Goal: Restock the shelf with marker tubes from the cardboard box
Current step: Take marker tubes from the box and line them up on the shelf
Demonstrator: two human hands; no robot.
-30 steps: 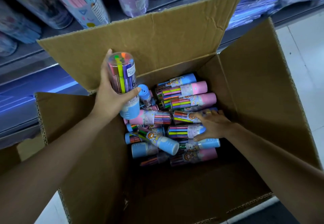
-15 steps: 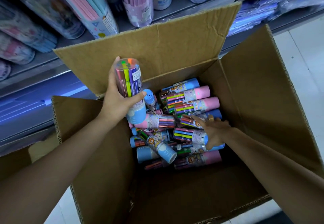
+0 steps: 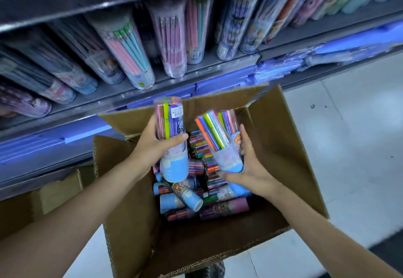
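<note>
Left hand [image 3: 152, 149] grips one tube [image 3: 171, 138], right hand [image 3: 250, 168] another [image 3: 222, 140], over the box [image 3: 290, 147]; many tubes [image 3: 185, 199] remain inside, shelf [image 3: 196, 81] far.

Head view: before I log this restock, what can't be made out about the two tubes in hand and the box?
- Left hand covers part of its marker tube; the white sticker's print is too small to read.
- Right hand holds a motion-blurred tube; its label artwork is unclear.
- Cardboard box: the two held tubes hide part of the pile, so no count.
- Shelf: tubes there are blurred, with no visible free slot.
</note>
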